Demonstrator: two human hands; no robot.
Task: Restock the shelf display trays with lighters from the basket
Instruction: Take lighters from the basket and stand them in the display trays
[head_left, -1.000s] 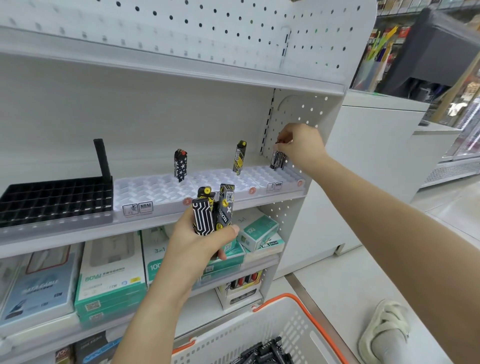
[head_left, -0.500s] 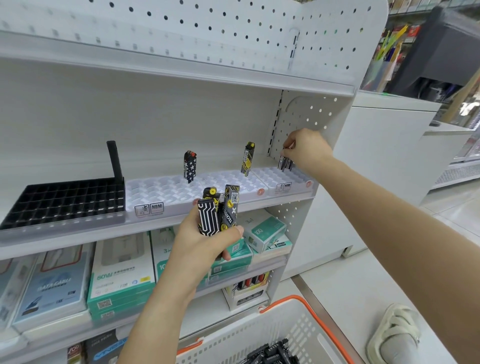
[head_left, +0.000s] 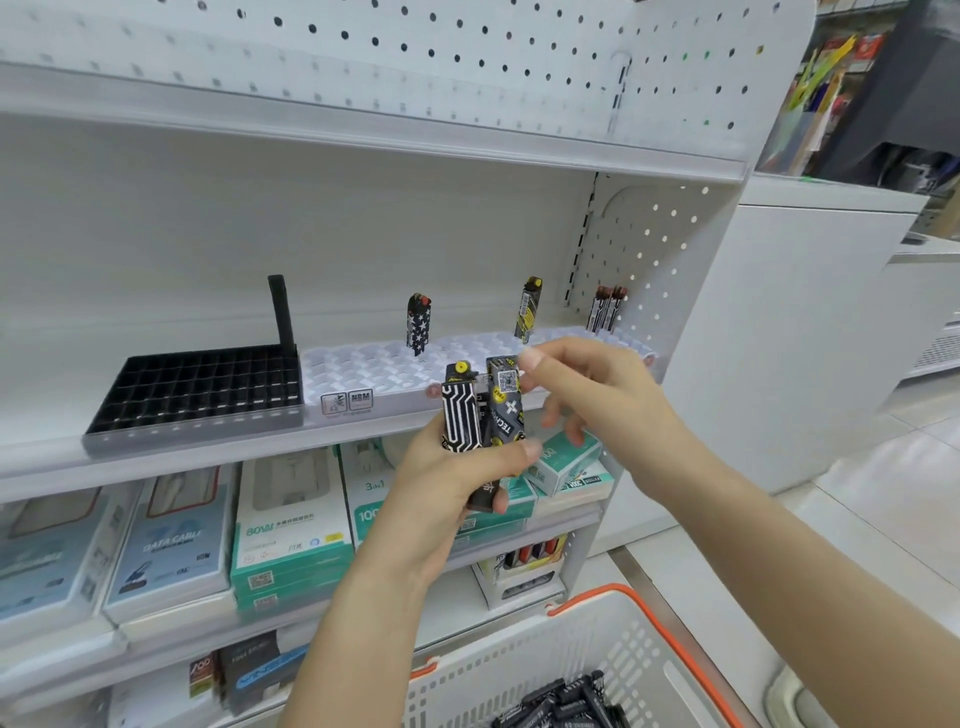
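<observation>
Lighters are what matter here, and they're spread over three spots. Biggest first: the white shelf unit fills the scene, pegboard back above, boxed goods on the lower shelves. Near right, the white basket with its orange rim sits low, a heap of black lighters lying loose inside it. Up on the middle shelf, the black display tray sits at left with one tall black lighter upright at its far right corner. Just beside it on the right runs the white display tray, touching or nearly so. In it stands a star-patterned lighter toward the far edge, a yellow-and-black lighter further right, tilted a little, and a dark pair of lighters at the far right end by the perforated side panel.

Now the hands, close together in front of the white tray. The left hand is wrapped around a small bundle of lighters, held upright, thumb across the front. The right hand sits just right of the bundle, fingers curled, thumb and forefinger at the top of the rightmost lighter in the bundle; whether they've truly pinched it, I can't tell.
</observation>
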